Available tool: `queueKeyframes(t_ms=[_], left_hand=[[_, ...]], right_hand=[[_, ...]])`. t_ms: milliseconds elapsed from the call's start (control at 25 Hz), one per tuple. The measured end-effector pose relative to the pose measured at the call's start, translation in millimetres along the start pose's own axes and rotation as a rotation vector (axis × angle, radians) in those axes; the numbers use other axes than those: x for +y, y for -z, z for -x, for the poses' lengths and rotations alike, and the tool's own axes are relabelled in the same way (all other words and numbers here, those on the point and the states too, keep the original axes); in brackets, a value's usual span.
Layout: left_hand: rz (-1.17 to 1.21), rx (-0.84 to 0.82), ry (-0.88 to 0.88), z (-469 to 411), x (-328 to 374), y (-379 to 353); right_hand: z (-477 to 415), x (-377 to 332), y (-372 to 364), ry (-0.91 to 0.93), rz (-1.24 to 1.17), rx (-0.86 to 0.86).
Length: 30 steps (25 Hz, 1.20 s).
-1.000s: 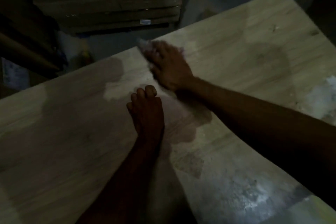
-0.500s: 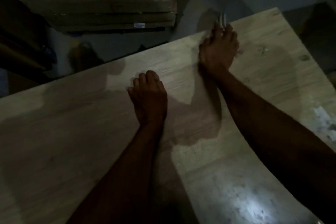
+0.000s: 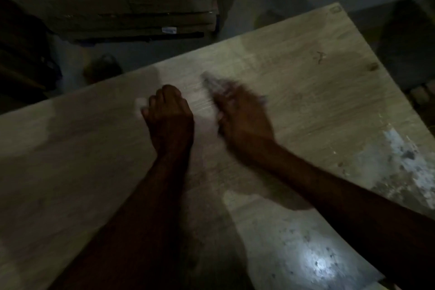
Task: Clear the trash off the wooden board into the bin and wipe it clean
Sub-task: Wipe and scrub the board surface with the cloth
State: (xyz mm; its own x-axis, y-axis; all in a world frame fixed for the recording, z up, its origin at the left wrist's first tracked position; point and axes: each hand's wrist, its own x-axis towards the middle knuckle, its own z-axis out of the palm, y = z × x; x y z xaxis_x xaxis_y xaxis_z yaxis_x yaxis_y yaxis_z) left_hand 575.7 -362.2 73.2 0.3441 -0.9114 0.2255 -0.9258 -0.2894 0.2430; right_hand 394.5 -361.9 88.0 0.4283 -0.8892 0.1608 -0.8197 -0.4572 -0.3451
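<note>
Well, the view is dim. I see the left hand (image 3: 169,115) curled in a fist, resting on the wooden board (image 3: 82,172). A small pale spot (image 3: 140,104) shows just past its knuckles, too dim to name. The right hand (image 3: 244,122) lies just beside the left one, and it is blurred. A pale wad (image 3: 210,82) pokes out past its fingertips, touching the board. I cannot tell if those fingers grip the wad or press flat on it. A white dusty mess (image 3: 404,162) lies well to the right of the right hand.
</note>
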Motion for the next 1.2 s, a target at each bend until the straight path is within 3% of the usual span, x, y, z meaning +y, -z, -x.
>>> queueKeyframes(t_ms=[80, 120, 160, 240, 280, 320, 360, 440, 480, 520, 600, 640, 680, 760, 800, 840, 880, 920, 960, 1000, 1040, 1120, 1160, 1200], left_hand=[[0.055, -0.006, 0.031, -2, 1, 3], [0.096, -0.020, 0.042, 0, 2, 5], [0.163, -0.034, 0.049, 3, 3, 8], [0.366, -0.054, 0.079, 8, -3, 16], [0.458, -0.061, 0.089, 17, -9, 19], [0.509, -0.068, 0.071, 32, -14, 22], [0.524, -0.070, 0.037, 54, -17, 25], [0.532, -0.066, -0.002, 103, -16, 33], [0.543, -0.055, 0.018, 122, -16, 37], [0.563, -0.041, 0.035, 133, -16, 39], [0.642, -0.033, 0.093, 136, -19, 38], [0.662, -0.041, 0.119, 132, -19, 38], [0.668, -0.051, 0.134, 128, -18, 39], [0.663, -0.075, 0.127, 128, -17, 42], [0.659, -0.089, 0.117, 131, -16, 44], [0.642, -0.096, 0.087, 131, -16, 45], [0.610, -0.098, 0.033, 131, -17, 46], [0.572, -0.100, -0.027, 131, -21, 47], [0.535, -0.112, -0.086, 133, -25, 48], [0.503, -0.135, -0.129, 138, -27, 50], [0.479, -0.154, -0.144, 148, -28, 53], [0.458, -0.154, -0.111, 177, -24, 58], [0.451, -0.135, -0.089, 195, -20, 59], [0.432, -0.114, -0.083, 215, -15, 61]], right_hand=[[-15, 30, 9, -0.485, 0.049, 0.143], [-5, 20, 8, -0.608, 0.066, 0.179], [15, 0, 2, -0.619, 0.057, 0.170], [86, -57, -14, -0.102, 0.032, 0.009], [103, -56, -9, 0.069, 0.008, -0.047], [107, -38, 1, 0.124, -0.008, -0.051], [93, -6, 11, -0.026, 0.031, 0.006], [80, 21, 26, -0.607, 0.098, 0.186], [95, 12, 21, -0.720, 0.133, 0.195], [124, -19, 9, -0.678, 0.130, 0.120], [190, -74, 1, -0.131, 0.053, -0.122], [200, -72, 7, 0.013, 0.001, -0.161], [189, -52, 19, 0.013, 0.029, -0.155], [154, -15, 32, -0.503, 0.088, 0.063], [154, -19, 31, -0.679, 0.126, 0.146], [165, -36, 22, -0.722, 0.127, 0.139], [192, -71, 6, -0.524, 0.096, 0.036], [221, -92, -2, -0.206, 0.085, -0.043], [235, -96, 4, -0.018, 0.081, -0.125], [238, -81, 15, 0.058, 0.049, -0.157], [231, -54, 27, -0.080, 0.065, -0.071], [224, -30, 43, -0.578, 0.110, 0.119], [236, -36, 39, -0.676, 0.132, 0.085], [260, -60, 31, -0.584, 0.112, -0.039]])
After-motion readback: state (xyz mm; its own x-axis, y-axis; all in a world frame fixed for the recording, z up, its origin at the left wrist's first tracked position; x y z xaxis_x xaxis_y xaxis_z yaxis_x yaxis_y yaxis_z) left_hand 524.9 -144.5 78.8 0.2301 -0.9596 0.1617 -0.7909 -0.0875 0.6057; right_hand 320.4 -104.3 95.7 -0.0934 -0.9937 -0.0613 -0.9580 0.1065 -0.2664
